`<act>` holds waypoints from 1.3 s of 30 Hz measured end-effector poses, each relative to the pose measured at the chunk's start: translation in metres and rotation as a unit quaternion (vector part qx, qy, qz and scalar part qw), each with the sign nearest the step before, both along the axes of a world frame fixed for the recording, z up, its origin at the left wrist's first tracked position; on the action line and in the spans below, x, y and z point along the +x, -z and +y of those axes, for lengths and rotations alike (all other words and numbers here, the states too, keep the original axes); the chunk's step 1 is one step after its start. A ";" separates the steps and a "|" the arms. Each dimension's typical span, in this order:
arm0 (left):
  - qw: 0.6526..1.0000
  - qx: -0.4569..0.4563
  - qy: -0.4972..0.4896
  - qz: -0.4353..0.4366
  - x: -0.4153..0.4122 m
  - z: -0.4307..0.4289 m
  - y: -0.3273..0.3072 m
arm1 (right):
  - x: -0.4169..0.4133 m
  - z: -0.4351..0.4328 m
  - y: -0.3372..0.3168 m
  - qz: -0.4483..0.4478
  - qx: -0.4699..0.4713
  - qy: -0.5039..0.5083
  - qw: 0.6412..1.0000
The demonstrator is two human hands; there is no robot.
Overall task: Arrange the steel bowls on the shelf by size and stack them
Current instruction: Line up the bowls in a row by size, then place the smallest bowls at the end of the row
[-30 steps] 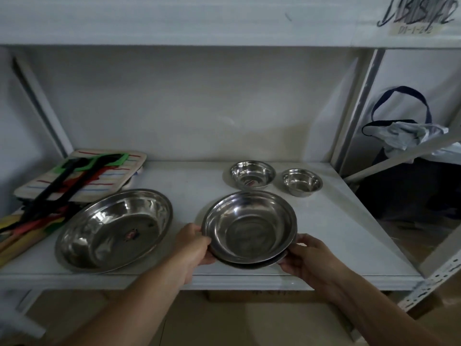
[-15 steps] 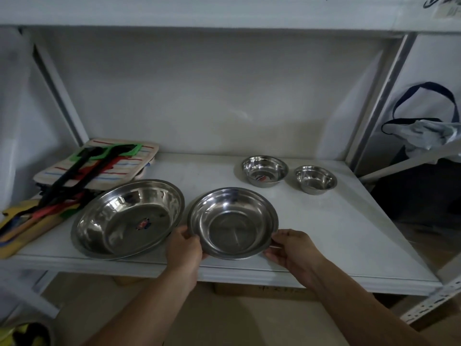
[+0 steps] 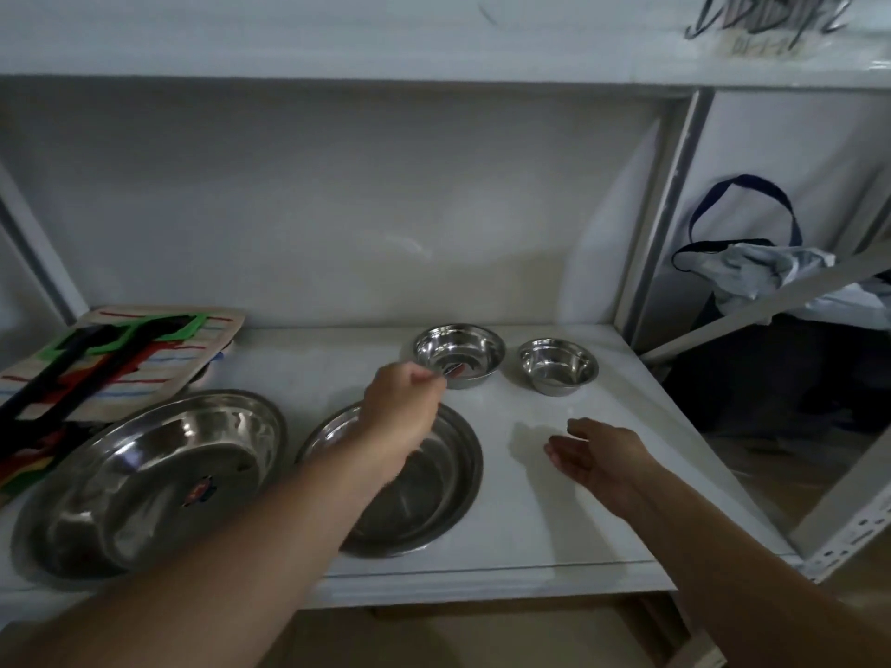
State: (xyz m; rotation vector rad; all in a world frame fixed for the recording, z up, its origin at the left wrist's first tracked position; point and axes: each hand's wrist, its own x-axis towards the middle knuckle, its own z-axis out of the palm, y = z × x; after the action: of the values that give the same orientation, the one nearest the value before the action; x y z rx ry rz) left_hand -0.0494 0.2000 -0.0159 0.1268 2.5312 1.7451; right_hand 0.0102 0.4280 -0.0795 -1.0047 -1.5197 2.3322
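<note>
Polished steel, four round bowls on a white, smooth shelf board (image 3: 554,513). Largest bowl (image 3: 149,479): wide, shallow, front left, with a small red-and-blue sticker on its inner base. Medium bowl (image 3: 434,479): shallow, broad rim, front centre, just beside the largest, partly covered by the forearm; nothing seen inside it. Small bowl (image 3: 460,354): deeper, back centre, a sticker inside near its front wall. Smallest bowl (image 3: 558,366): deep, back right, just beside the small one, holding nothing visible. Left hand (image 3: 402,402): fingers curled, pinched at the near rim of the small bowl; a firm grip on it cannot be confirmed. Right hand (image 3: 595,455): loosely spread, palm turned inward, holding nothing, over bare shelf right of the medium bowl. Striped flat board (image 3: 159,373) at back left, carrying black and green tool handles (image 3: 96,349).
</note>
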 end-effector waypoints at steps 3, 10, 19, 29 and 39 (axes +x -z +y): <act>0.984 -0.177 -0.015 -0.008 -0.057 0.019 -0.004 | -0.019 0.000 -0.004 -0.016 0.015 0.004 1.000; 0.947 -0.294 -0.072 -0.109 -0.116 -0.020 0.061 | -0.053 -0.017 0.006 -0.073 0.072 -0.024 0.994; 0.978 -0.102 -0.122 -0.132 -0.125 -0.009 0.072 | -0.080 -0.007 0.019 -0.082 0.102 0.030 0.991; 0.990 0.009 -0.104 -0.092 -0.050 0.024 0.013 | 0.035 0.040 -0.032 -0.016 0.044 0.119 0.992; 0.972 0.094 -0.046 -0.210 0.110 0.049 0.054 | 0.141 0.056 -0.012 -0.070 0.059 0.121 0.988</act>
State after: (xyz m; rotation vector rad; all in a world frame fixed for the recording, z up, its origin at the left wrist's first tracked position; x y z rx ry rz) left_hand 0.0610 0.2486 -0.0703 -0.3227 2.1009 1.8094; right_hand 0.1509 0.4839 -0.0676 -1.2670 -1.4712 2.0203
